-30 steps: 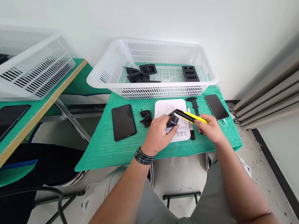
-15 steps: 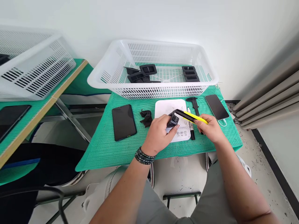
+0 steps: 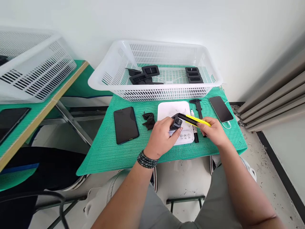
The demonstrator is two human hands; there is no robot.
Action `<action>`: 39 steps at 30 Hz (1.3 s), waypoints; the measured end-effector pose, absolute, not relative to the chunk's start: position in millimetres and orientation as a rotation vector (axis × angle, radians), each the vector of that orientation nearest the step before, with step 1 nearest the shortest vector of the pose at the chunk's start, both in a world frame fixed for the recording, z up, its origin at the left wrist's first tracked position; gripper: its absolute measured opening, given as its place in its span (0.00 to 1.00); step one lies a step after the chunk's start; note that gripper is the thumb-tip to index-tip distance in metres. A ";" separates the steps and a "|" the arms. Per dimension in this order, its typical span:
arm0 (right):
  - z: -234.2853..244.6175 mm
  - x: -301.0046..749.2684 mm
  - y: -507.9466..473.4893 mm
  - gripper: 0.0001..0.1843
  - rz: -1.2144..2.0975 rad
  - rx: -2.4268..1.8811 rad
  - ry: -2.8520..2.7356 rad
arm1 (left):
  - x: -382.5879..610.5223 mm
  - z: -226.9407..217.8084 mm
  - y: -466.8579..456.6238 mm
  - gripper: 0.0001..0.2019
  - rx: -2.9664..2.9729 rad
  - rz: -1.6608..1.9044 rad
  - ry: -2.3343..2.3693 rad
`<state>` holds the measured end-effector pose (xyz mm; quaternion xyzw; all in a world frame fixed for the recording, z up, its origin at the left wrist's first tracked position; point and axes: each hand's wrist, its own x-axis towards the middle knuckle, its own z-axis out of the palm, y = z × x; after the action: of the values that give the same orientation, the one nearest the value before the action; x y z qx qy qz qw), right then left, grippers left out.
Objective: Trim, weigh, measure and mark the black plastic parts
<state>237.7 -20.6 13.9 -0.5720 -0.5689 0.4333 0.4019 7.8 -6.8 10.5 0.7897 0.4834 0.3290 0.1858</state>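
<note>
Above a white digital scale, my left hand grips a small black plastic part, thumb along its near side. Closed round the yellow handle of a utility knife is my right hand. The knife's black front end points left and meets the upper edge of the part; whether the blade is cutting in I cannot tell. Under the knife, a marker lies on the scale's right edge. Behind my right hand rests a black caliper, its lower end partly hidden.
A white slotted basket at the back holds several black frame-shaped parts. A tablet and a crumpled black scrap lie left of the scale; a phone with a white cable is at right. A second table stands left.
The knife has shifted slightly, its handle now lower and a little to the left with my right hand. My left hand and the black part stay almost where they were.
</note>
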 end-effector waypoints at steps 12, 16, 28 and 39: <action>16.2 236.4 -21.5 0.18 1.136 -1.390 -1.371 | 7.5 9.2 -6.5 0.12 2.229 0.925 1.354; 14.7 237.6 -21.9 0.18 1.164 -1.387 -1.360 | 7.0 9.8 -7.0 0.12 2.224 0.925 1.364; 20.3 237.0 -23.1 0.19 1.216 -1.386 -1.273 | 7.5 12.2 -7.6 0.13 2.196 0.901 1.367; 22.7 235.4 -23.2 0.20 1.234 -1.314 -1.191 | 7.8 12.5 -7.0 0.13 2.224 0.889 1.384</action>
<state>235.4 -23.2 22.7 -0.5366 -0.4864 0.5037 0.4709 7.8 -7.0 12.5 0.7898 0.4917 0.3157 0.1866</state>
